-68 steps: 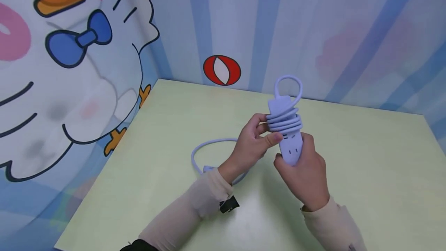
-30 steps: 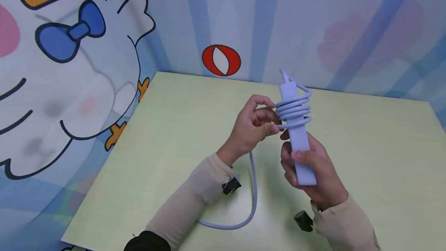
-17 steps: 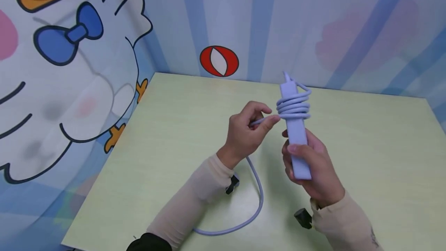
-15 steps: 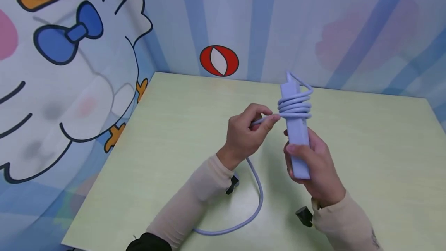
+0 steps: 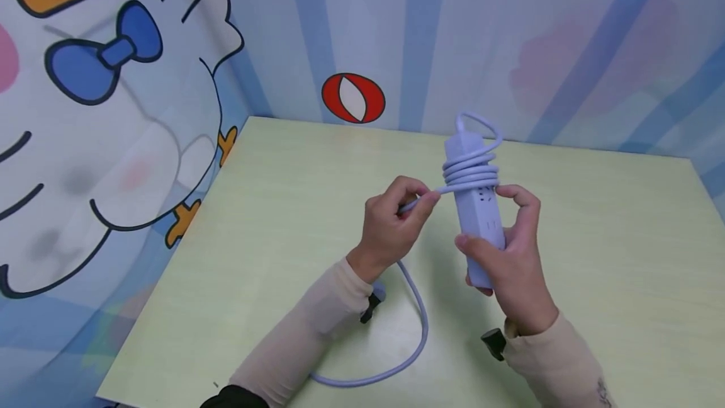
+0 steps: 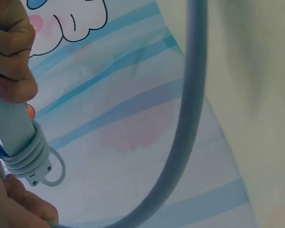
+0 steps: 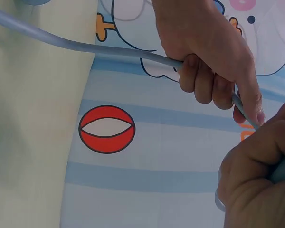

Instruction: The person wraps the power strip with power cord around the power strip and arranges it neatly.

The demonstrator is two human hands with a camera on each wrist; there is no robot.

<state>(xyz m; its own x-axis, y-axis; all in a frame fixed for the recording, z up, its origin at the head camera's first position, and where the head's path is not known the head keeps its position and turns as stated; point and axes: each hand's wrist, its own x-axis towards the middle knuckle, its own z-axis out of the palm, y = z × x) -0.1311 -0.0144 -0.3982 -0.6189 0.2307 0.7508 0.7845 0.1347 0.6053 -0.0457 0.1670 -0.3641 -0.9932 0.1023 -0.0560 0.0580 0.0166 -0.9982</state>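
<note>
Head view: the left hand (image 5: 391, 225) pinches a smooth, round, pale lavender cord (image 5: 425, 326) between thumb and forefinger, its other fingers curled in, with no wide gap anywhere. The right hand (image 5: 515, 263) is closed around the lower part of a long, rectangular, pale lavender plastic power strip (image 5: 480, 219), thumb across the front, forefinger bent up so that its tip meets the right edge just beside the coils (image 5: 470, 174). The strip is held up above the pale yellow-green surface (image 5: 283, 206), tilted slightly, its upper half wrapped by the cord.

Holding the strip by its lower end probably leaves the wrapped part free for the cord to pass round. The left pinch sits close to the lowest coil, and the short stretch between runs straight, which suggests tension meant to stop the turns from slackening. The rest of the cord drops below the left hand in a loose curve, presumably so it can feed without dragging.

Compared with half a second ago, the strip has turned: its socket slots now face the camera where a plain side showed, and the small loop at its top looks wider. The right forefinger has come into sight, and the left hand sits slightly lower and further left.
</note>
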